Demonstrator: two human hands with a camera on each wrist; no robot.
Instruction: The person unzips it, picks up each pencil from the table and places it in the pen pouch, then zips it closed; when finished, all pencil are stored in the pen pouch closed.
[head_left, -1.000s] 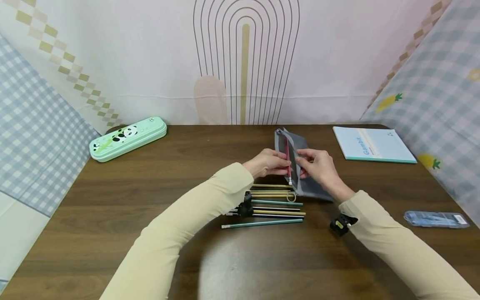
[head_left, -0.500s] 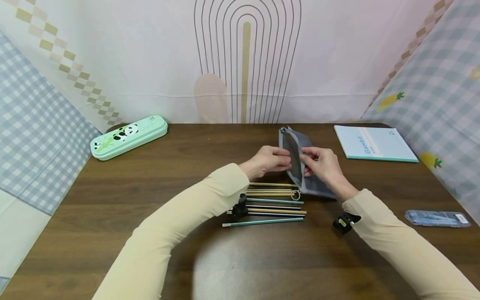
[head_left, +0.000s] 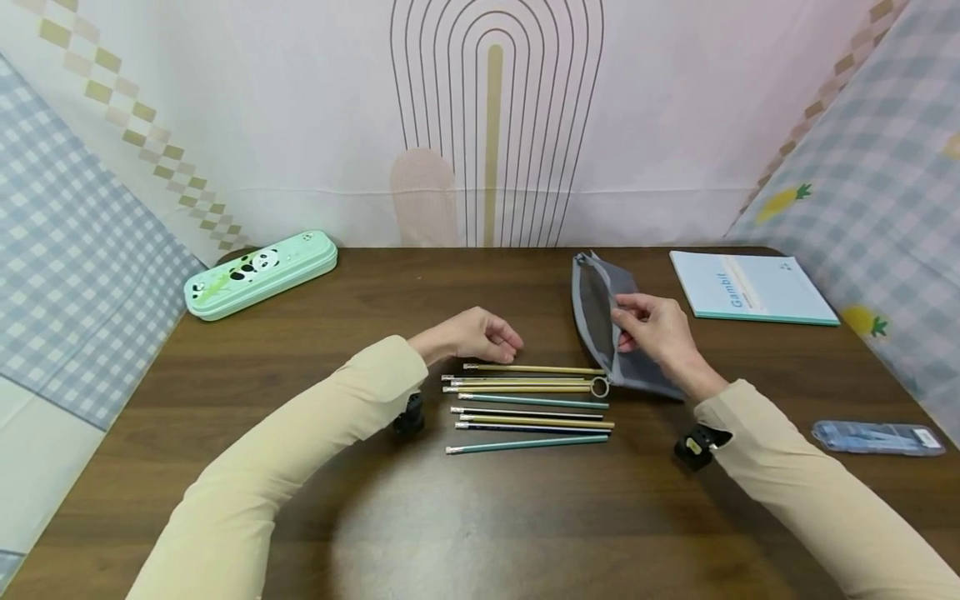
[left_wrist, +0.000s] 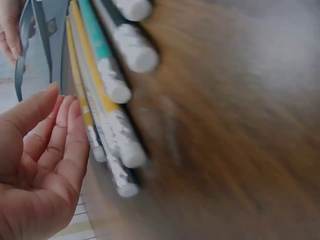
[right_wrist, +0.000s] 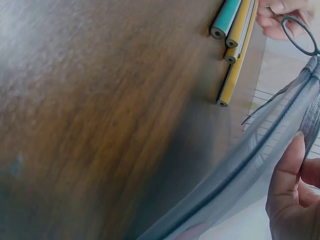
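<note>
Grey pouch (head_left: 637, 371), pinched by the right hand (head_left: 660, 333), gapes beside pencils (head_left: 528, 401).

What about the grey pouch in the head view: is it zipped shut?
No, the grey pouch gapes open along its top, with the right hand pinching one edge.

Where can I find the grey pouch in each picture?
Head: right of centre, the grey pouch, its edge pinched by the right hand.
Left wrist: upper left, the grey pouch, partly out of frame.
Right wrist: lower right, the grey pouch, also cut off.
Shared landmark: the pencils.
</note>
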